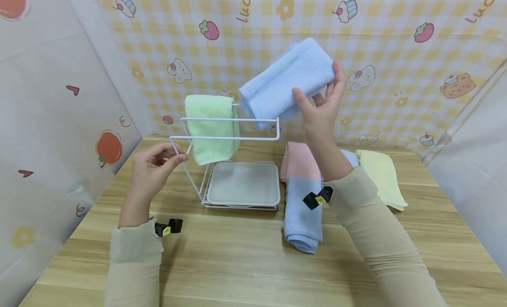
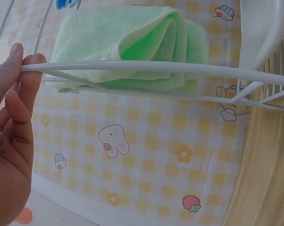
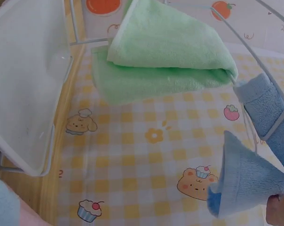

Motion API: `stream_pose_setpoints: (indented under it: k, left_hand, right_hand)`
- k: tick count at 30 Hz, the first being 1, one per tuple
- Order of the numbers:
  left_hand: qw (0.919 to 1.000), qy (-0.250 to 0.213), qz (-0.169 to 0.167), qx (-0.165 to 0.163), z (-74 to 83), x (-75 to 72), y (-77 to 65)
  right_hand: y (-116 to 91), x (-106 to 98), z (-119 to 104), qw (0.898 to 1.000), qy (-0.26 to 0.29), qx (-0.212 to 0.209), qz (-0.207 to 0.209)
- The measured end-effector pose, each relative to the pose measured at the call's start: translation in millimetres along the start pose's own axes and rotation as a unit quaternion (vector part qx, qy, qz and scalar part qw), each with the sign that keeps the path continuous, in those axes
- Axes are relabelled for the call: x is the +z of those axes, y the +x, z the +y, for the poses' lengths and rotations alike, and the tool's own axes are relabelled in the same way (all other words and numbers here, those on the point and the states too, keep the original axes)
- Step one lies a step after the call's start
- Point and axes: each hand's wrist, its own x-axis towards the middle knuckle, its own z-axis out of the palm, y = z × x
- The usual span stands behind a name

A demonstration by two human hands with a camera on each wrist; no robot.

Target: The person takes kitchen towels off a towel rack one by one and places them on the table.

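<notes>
My left hand (image 1: 152, 168) pinches the left upright of a white wire rack (image 1: 225, 138); the left wrist view shows thumb and fingertips at the wire (image 2: 114, 66). In my right hand (image 1: 325, 104) is a folded light-blue towel (image 1: 291, 80), gripped at its right end with the thumb in front. The blue towel hangs tilted, its lower left end overlapping the right part of the rack's upper bars. A folded mint-green towel (image 1: 210, 131) drapes over the back bar on the left. In the right wrist view, the blue towel's folds (image 3: 250, 179) hang beside the green towel (image 3: 170, 37).
A shallow white tray (image 1: 243, 184) lies on the rack's base. Right of it are a rolled pink-and-blue cloth (image 1: 304, 206) and a folded pale-yellow towel (image 1: 380, 177), with some blue cloth (image 1: 349, 157) between. A patterned curtain (image 1: 396, 47) hangs behind the wooden table (image 1: 237, 254).
</notes>
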Motion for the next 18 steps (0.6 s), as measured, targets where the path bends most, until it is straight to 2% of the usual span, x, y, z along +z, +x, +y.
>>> stream_pose_setpoints:
  k: [7, 18]
  left_hand:
    - [1.0000, 0.001, -0.001, 0.007, -0.1, 0.2, 0.4]
    - [1.0000, 0.002, -0.001, 0.000, -1.1, 0.2, 0.4]
  right_hand:
    - [2, -5, -3, 0.999, 0.013, -0.017, 0.033]
    - [5, -16, -9, 0.997, 0.044, -0.030, 0.049]
